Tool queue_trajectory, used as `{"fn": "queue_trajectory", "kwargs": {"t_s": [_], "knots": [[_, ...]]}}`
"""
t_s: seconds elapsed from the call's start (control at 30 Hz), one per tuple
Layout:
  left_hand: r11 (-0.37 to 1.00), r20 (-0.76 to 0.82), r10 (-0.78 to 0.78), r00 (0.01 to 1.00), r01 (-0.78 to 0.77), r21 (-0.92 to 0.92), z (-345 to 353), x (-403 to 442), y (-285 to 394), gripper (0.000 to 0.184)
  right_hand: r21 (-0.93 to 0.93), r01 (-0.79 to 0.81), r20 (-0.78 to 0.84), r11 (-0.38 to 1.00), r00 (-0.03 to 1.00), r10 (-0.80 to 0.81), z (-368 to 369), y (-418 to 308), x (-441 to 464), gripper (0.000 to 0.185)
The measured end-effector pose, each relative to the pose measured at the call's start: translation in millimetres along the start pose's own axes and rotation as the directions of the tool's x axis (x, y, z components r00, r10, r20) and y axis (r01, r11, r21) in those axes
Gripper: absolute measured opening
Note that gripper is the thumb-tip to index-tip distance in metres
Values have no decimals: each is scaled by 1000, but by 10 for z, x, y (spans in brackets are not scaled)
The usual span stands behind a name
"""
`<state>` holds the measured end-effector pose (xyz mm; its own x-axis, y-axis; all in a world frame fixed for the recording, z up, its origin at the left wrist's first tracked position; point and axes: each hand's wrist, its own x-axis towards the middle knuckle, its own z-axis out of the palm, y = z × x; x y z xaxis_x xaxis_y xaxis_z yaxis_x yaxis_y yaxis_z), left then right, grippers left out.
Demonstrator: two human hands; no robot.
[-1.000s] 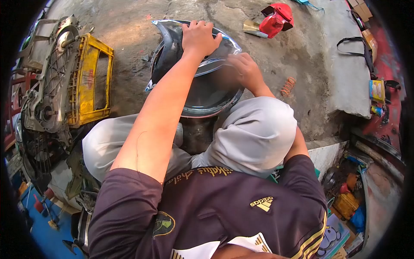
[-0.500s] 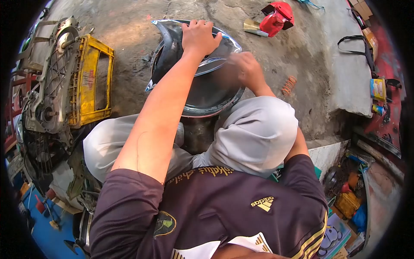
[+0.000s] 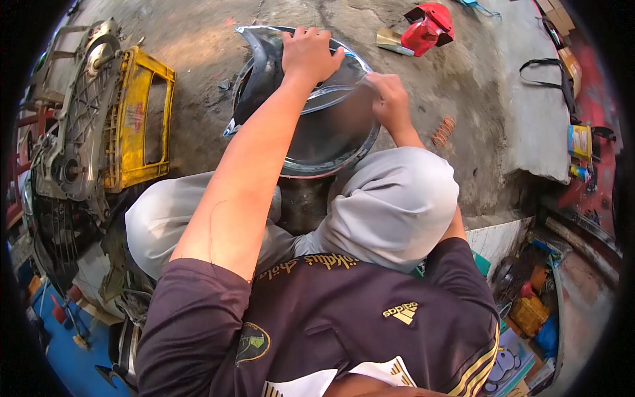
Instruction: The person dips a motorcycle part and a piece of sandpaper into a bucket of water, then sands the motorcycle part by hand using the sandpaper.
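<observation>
A dark, curved vehicle body panel with shiny chrome-like edges lies tilted across a round black basin. My left hand grips the panel at its far edge, fingers curled over the rim and thumb pointing right. My right hand is closed at the panel's right pointed end, fingertips touching the bright edge. Whatever may be inside those fingers is hidden. Below the panel, the basin's interior looks dark and smooth, like water. The basin stands on the floor between my bent knees.
A yellow crate and a metal engine casing stand at left. On the concrete floor lie a copper-coloured coil spring and a red panel. A ledge runs along the right, with cans beyond it.
My right hand, blurred earlier, has moved slightly right and is now sharp at the panel's pointed end. My left hand stays on the far edge.
</observation>
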<state>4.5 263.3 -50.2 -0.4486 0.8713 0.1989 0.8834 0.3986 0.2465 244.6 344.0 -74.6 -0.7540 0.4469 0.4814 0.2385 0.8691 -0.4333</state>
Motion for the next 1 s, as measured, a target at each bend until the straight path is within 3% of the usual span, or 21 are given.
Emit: {"fn": "queue_trajectory", "kwargs": {"t_s": [0.03,0.1,0.13,0.17,0.23,0.3,0.37,0.73,0.8,0.83,0.9,0.93,1.0], "knots": [[1000,2,-6,1000,6,3,-12,-5,-23,53,5,2,3,1000,1000,-2,-44,-121,19,49],[1000,5,4,1000,-4,16,-13,3,5,52,88,152,154,985,974,-164,-144,-303,18,49],[1000,2,10,1000,-10,12,-15,18,25,52,92,140,174,986,973,-154,-164,-285,20,49],[1000,15,4,1000,-4,-2,-22,19,24,52,86,140,171,986,973,-153,-167,-230,38,49],[1000,30,-7,1000,7,-9,-18,9,6,52,50,2,9,999,1000,-2,-115,-115,63,46],[999,-18,14,1000,-13,31,-16,-7,-4,52,48,5,6,999,1000,-5,-58,-150,73,43],[999,-5,10,1000,-10,33,-25,-15,-16,52,73,110,106,991,987,-117,-127,-280,39,43],[1000,14,7,1000,-7,7,-9,-1,19,53,79,46,84,996,995,-53,-150,-56,18,39],[1000,14,9,1000,-10,23,-9,-7,-5,53,45,-235,-24,971,971,236,-195,52,98,25],[1000,5,13,1000,-14,26,-19,-11,-15,53,45,-229,-33,972,972,231,-251,56,105,25],[1000,-8,15,1000,-15,19,-35,-24,-9,53,214,-471,-54,856,869,491,-453,45,164,20],[1000,-16,0,1000,-1,-10,-20,-25,-6,54,310,-531,8,789,831,556,-607,27,231,20],[1000,-10,3,1000,-3,-19,-40,-9,-8,54,340,-514,28,787,842,538,-975,-23,404,20]]}}
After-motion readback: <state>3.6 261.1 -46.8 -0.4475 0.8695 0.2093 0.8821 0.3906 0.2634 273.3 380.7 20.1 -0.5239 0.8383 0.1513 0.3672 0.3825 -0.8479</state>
